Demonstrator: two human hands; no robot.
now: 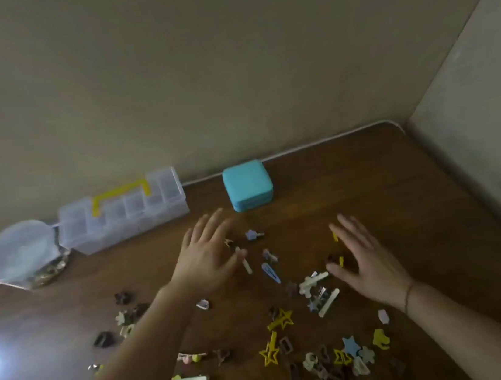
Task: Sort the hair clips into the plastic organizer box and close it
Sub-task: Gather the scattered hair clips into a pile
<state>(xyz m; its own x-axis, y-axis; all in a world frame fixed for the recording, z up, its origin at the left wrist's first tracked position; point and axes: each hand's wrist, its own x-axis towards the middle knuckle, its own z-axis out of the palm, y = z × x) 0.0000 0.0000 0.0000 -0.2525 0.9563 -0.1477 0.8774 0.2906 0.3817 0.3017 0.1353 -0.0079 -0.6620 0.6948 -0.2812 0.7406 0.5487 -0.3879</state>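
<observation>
The fingers [215, 223] of the left hand [206, 253] are stretched out straight and spread, and nothing is held in them; a pale bar clip [246, 265] lies just beside the thumb, though contact cannot be confirmed through the blur. The right hand [364, 267] is likewise flat and open over the desk [419, 199], with nothing gripped, its thumb near a cluster of cream and silver clips [318, 289].

The hair clips [282, 345] are scattered loose over the middle and near edge of the desk: yellow star shapes, brown claw clips, a blue snap clip [271, 272]. They are judged to be light, stiff plastic and thin metal, apt to slide on the smooth wood and to tangle where piled. Each is best pinched across its narrow body between thumb and forefinger; the claw clips are better taken by their closed jaws.

The clear organizer box [124, 211], with its yellow handle, stands shut against the far edge, towards the left corner, well apart from the clips. Beside it are a round clear tub [18, 252] and a teal case [248, 185].
</observation>
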